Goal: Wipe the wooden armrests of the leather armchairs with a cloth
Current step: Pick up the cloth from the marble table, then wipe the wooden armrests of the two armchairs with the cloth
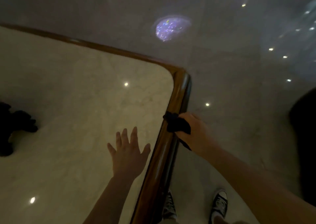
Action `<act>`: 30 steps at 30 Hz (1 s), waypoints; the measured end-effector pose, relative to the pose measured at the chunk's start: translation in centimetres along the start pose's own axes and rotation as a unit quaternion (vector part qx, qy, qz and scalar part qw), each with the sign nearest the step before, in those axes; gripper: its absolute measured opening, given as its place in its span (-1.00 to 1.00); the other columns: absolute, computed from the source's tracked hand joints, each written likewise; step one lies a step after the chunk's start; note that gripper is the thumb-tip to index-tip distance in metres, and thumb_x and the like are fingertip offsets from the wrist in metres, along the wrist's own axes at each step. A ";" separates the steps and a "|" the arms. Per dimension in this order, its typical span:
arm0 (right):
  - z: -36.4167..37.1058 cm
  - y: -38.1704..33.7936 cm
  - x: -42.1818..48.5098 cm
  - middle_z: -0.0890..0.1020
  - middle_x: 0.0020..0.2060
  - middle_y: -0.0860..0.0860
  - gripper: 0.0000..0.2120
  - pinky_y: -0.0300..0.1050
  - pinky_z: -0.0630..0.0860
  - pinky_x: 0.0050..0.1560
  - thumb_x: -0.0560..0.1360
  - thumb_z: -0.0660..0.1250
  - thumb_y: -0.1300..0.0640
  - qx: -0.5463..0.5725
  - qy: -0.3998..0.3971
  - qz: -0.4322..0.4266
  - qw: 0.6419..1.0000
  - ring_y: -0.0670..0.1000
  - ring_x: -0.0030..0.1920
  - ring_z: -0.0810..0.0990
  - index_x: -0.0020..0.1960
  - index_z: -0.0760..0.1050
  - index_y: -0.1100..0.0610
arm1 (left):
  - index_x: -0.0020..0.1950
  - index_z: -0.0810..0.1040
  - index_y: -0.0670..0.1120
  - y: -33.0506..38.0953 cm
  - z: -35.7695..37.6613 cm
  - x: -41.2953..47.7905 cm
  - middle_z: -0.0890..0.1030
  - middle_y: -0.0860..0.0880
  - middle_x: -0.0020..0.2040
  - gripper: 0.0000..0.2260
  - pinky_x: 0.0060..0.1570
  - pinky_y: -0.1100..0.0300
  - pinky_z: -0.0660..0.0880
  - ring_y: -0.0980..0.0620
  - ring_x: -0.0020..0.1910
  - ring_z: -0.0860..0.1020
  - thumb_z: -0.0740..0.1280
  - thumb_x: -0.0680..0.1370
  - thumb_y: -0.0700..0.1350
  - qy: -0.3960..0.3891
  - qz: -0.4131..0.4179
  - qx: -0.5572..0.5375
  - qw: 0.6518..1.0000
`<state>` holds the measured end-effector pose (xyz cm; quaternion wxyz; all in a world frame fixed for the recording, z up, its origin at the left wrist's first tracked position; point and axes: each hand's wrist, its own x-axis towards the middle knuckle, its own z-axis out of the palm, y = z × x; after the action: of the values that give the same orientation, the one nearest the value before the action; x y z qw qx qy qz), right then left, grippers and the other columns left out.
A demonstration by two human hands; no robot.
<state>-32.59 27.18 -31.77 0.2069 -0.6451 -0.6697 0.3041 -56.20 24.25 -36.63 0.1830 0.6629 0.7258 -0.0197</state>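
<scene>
Right hand (193, 129): closed on black cloth (177, 123), pressed to wooden edge (171, 148) of marble tabletop (77, 95). Left hand (128, 152): spread flat, bracing. No armchairs in view. Best practice: I keep steady pressure, following the rail.

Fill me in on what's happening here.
A person stands at a marble-topped table with a wooden edge. The right hand presses a dark cloth against that wooden edge near the corner. The left hand rests flat, fingers spread, on the tabletop. Another dark object lies at the table's left; no armchair is visible.
</scene>
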 end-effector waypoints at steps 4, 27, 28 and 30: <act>-5.8 1.4 -4.3 0.43 -0.06 -0.13 -0.68 -0.51 0.34 -0.16 0.42 0.48 0.13 0.019 0.075 0.055 0.995 -0.24 -0.23 0.42 0.14 0.51 0.03 | 0.61 0.06 0.03 5.7 -3.4 -0.2 0.14 -0.17 0.60 -0.32 0.44 -0.37 -0.01 -0.22 0.58 0.03 -0.03 0.57 0.35 0.038 0.092 0.015 0.995; -29.4 22.3 -28.9 0.41 0.01 -0.22 -0.67 -0.17 0.48 -0.19 0.45 0.40 -0.05 -0.009 0.288 0.285 0.914 -0.12 -0.13 0.49 0.18 0.42 -0.20 | 0.59 0.07 0.06 44.7 -0.1 -10.3 0.17 -0.15 0.58 -0.32 0.45 -0.30 -0.02 -0.18 0.58 0.03 0.13 0.55 0.32 0.011 0.391 0.077 0.917; -30.2 23.1 -30.1 0.42 0.03 -0.22 -0.67 -0.13 0.51 -0.16 0.45 0.40 -0.04 -0.007 0.299 0.294 0.908 -0.12 -0.11 0.50 0.17 0.43 -0.19 | 0.60 0.04 0.07 46.4 0.5 -10.9 0.13 -0.14 0.60 -0.31 0.46 -0.28 -0.03 -0.17 0.59 0.00 0.09 0.55 0.34 0.007 0.401 0.076 0.913; -31.9 24.6 -32.6 0.45 0.07 -0.21 -0.68 -0.11 0.51 -0.16 0.44 0.41 -0.02 -0.006 0.321 0.310 0.895 -0.11 -0.09 0.52 0.16 0.44 -0.18 | 0.60 -0.03 0.09 49.6 1.5 -12.2 0.05 -0.12 0.62 -0.29 0.48 -0.25 -0.06 -0.14 0.59 -0.06 0.00 0.53 0.37 -0.008 0.422 0.080 0.903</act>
<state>9.59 -1.04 -21.38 0.3020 -0.8840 -0.3342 0.1250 -7.05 18.17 -23.85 0.1262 0.9192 0.3730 -0.0043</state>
